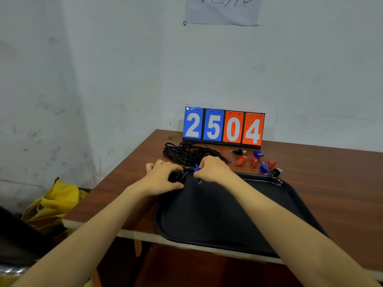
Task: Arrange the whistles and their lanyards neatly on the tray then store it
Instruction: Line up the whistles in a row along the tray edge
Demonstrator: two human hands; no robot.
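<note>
Left grip (162, 177) is curled round a bunched black lanyard (176, 177), holding it down at the far-left corner of the tray (217, 214). Right grip (213, 170) pinches a blue whistle (196, 168) just beside it, w/ a small metal ring (200, 182) dangling below. Prob. kept close b/c whistle & cord go together as one set; can't tell if they're clipped together. Starting in a corner leaves room for rows. Only this first set is at the tray, so task looks barely begun.

Farther back the other lanyards (186, 153) lie tangled on the surface (331, 183). Loose whistles (253, 161) (red, blue, black) sit scattered just past the tray's far rim, within easy reach.

Scoreboard (223, 129) at the back reads 2504: 25 on blue, 04 on orange. Paper (221, 9) on the wall has handwriting, cut off, can't read.
</note>
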